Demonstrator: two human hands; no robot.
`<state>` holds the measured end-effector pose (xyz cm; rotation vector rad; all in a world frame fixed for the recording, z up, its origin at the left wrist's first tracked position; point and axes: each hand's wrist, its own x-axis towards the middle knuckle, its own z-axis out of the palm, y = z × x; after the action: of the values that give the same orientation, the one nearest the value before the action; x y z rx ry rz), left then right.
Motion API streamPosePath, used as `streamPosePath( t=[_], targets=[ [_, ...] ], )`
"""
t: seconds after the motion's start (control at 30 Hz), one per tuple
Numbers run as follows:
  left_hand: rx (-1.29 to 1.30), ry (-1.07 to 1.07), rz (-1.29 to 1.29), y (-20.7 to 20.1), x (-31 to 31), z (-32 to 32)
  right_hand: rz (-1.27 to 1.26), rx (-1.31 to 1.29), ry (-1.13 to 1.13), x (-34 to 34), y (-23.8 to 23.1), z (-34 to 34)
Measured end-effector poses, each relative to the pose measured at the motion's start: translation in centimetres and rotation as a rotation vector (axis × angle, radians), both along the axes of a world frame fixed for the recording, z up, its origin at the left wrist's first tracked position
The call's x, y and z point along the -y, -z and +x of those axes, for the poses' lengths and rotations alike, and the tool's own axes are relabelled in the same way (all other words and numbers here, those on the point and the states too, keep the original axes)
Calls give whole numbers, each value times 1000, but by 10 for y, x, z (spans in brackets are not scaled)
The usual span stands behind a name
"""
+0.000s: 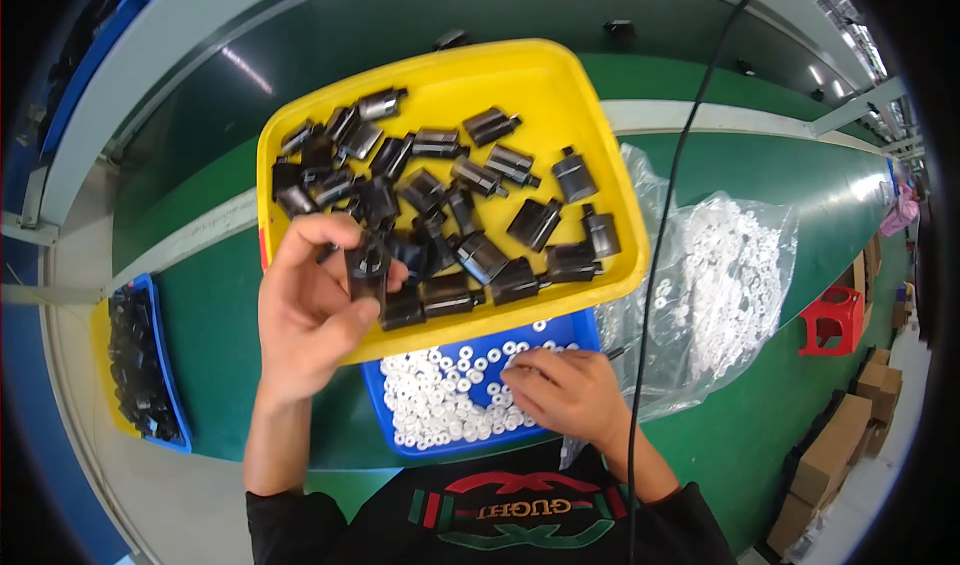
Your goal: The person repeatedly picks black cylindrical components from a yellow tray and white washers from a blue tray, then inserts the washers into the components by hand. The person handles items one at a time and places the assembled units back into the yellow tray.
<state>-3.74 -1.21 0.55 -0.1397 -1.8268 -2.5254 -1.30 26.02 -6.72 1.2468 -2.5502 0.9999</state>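
Observation:
My left hand is closed around a dark, see-through plastic container with a narrow neck, held over the near left part of a yellow tray. Many more dark containers of the same kind lie in that tray, most of them on their sides. Partly under the tray's near edge sits a blue tray of small white rings. My right hand is over its right side, fingers drawn together among the rings; what they pinch is hidden. A short dark stick juts out beside this hand.
A clear plastic bag of white rings lies right of the trays on the green table. A black cable hangs across the right side. At the left stands a blue-rimmed bin of dark parts. A red stool and cardboard boxes stand at right.

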Motion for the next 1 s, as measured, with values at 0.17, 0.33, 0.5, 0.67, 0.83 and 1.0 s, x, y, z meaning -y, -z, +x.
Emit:
streamPosePath(
  t=[0.17, 0.33, 0.5, 0.67, 0.83, 1.0],
  targets=[
    [117, -40, 178, 27, -2, 46, -117, 131, -67, 7, -17, -5],
    [107, 187, 698, 42, -13, 58, -183, 223, -48, 22, -38, -13],
    [-98, 195, 669, 64, -8, 57, 207, 173, 64, 24, -30, -13],
    [-92, 275, 486, 67, 1, 63, 329, 121, 148, 37, -23, -6],
    [-54, 186, 353, 60, -5, 62, 341, 55, 105, 37, -17, -13],
    [-145, 188, 134, 61, -5, 58, 170, 149, 53, 33, -22, -15]
  ],
)
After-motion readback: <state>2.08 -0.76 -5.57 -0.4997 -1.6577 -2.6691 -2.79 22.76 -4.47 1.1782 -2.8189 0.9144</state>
